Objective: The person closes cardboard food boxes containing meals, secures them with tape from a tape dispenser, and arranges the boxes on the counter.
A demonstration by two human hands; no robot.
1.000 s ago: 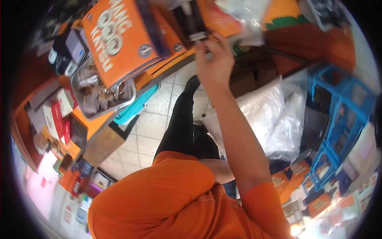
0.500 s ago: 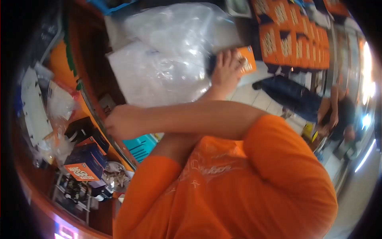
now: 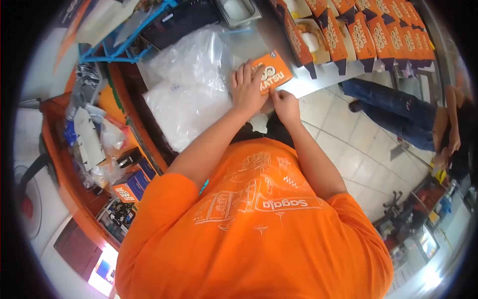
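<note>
An orange takeaway box (image 3: 275,74) printed with KATSU lies on the metal counter, its lid side up. My left hand (image 3: 248,85) rests on the box's left part, fingers stretched out over it. At the box's near edge is my right hand (image 3: 286,105), closed, with the thumb and fingers pressed together; whatever it may hold is hidden. Left of the box, a pile of clear plastic bags (image 3: 186,84) lies beside my left wrist.
Several open orange boxes (image 3: 358,37), some with food inside, stand in rows at the upper right. A metal tray (image 3: 239,11) sits at the back. Left is an orange shelf with a dark blue box (image 3: 132,187). Another person (image 3: 398,112) stands at the right.
My right hand has come back from the shelf on the left, where it was crossed over my left arm, to the box's near edge. My left hand stays on the box.
</note>
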